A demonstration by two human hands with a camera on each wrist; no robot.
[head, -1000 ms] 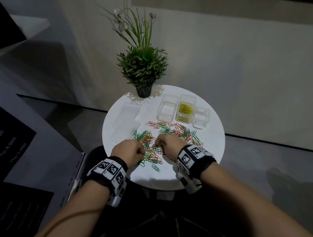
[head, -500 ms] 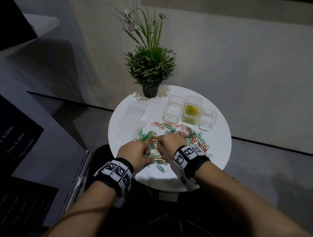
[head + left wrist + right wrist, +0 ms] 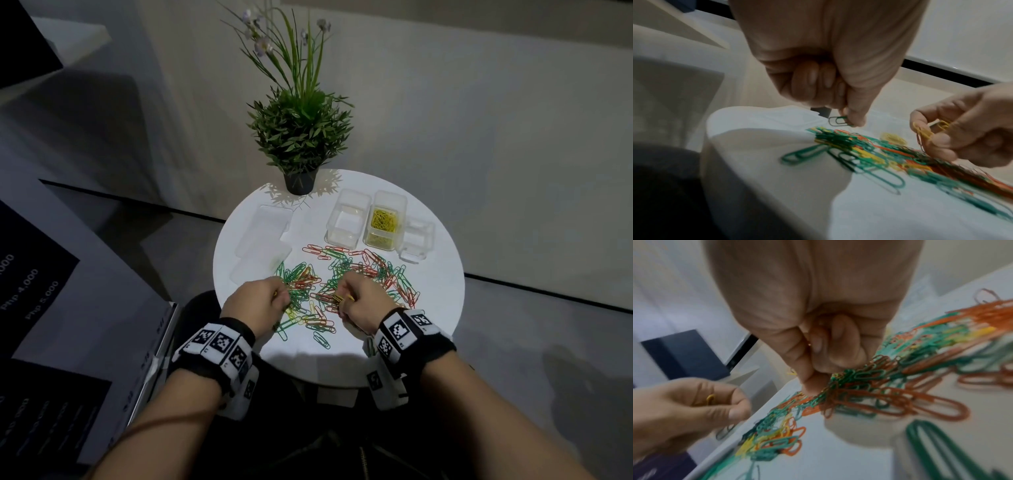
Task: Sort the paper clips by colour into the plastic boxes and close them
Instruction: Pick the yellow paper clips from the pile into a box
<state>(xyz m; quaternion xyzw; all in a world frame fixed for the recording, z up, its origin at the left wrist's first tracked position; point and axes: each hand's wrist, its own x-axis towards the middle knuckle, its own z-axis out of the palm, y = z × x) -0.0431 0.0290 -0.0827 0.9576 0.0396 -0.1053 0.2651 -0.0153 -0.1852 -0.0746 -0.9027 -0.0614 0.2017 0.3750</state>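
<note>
1. Standing at the far edge of the round white surface [image 3: 438, 308], a potted plant [image 3: 299, 137] overhangs three clear plastic boxes [image 3: 349, 219]; the middle box [image 3: 383, 222] holds yellow clips.
2. Flat clear lids [image 3: 263, 236] lie near the left edge.
3. Mixed paper clips [image 3: 359, 270] spread across the middle and near part.
4. Left hand [image 3: 257, 303] fingers are curled, pinching a green clip [image 3: 838, 121] above the pile.
5. Right hand [image 3: 363, 303] fingers pinch yellow clips [image 3: 929, 129].
6. Both wrists wear bands with black-and-white square markers [image 3: 399, 330].
7. A dark sign [image 3: 30, 291] left of the surface reads "4,000" and "Php 5,000".
</note>
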